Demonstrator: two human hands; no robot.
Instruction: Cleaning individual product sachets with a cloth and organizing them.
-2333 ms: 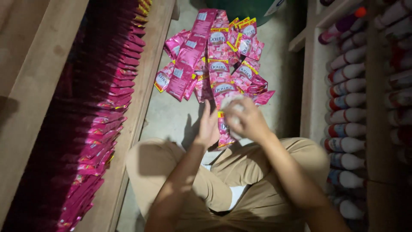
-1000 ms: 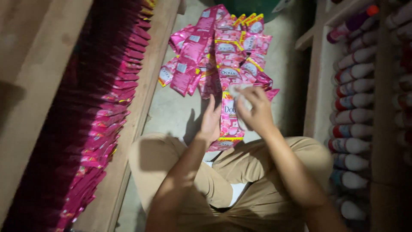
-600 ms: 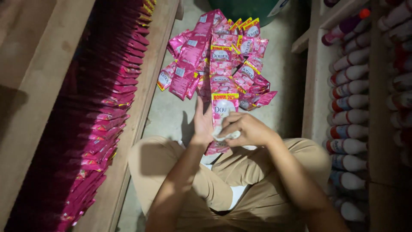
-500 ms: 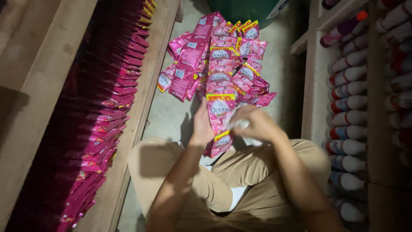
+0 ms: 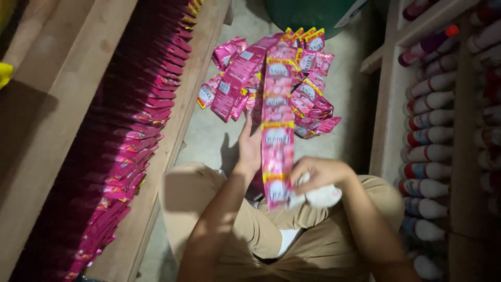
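Sachets in a joined pink strip (image 5: pixel 277 130) run down the middle of view, from the heap of loose pink sachets (image 5: pixel 271 78) on the concrete floor (image 5: pixel 209 141) back to the person's lap. Left hand (image 5: pixel 250 149) sits just left of the strip, against its edge, palm behind it; whether the fingers are closed on it cannot be told, as the strip covers them. Right hand (image 5: pixel 318 175) is at the strip's lower end, fingers curled and clamped on a white cloth (image 5: pixel 321 197) pressed beside the last sachet. Left of the strip, well apart, a long wooden shelf (image 5: pixel 62 104) carries a packed row of dark pink packets (image 5: pixel 130 141) standing on edge. Right of the strip, a pale shelf (image 5: pixel 389 120) holds stacked tubes with red-and-white ends (image 5: pixel 430 136). Beyond the heap stands a green bin (image 5: pixel 313 13). Tan trousers (image 5: pixel 313 245) fill the bottom of view, both forearms crossing over them.
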